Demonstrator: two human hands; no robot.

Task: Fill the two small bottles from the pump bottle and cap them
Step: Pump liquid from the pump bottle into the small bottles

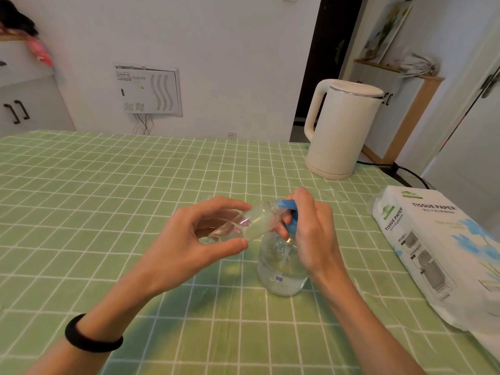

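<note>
While right hand (311,226) presses blue pump (290,215), left hand (200,239) pinches clear bottle (243,223).

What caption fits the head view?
Left hand tilts small bottle to blue pump; right hand on pump bottle.

The pump bottle (281,269) stands on the table (108,190) near the middle, under the right hand (311,226). The left hand (194,239) holds a small bottle (243,224) tilted just left of the pump head (290,216), its mouth at the spout. Behind it, what may be a second small bottle (207,197) stands. An electric kettle (341,131) sits far right; a tissue paper pack (438,255) lies right.
</note>
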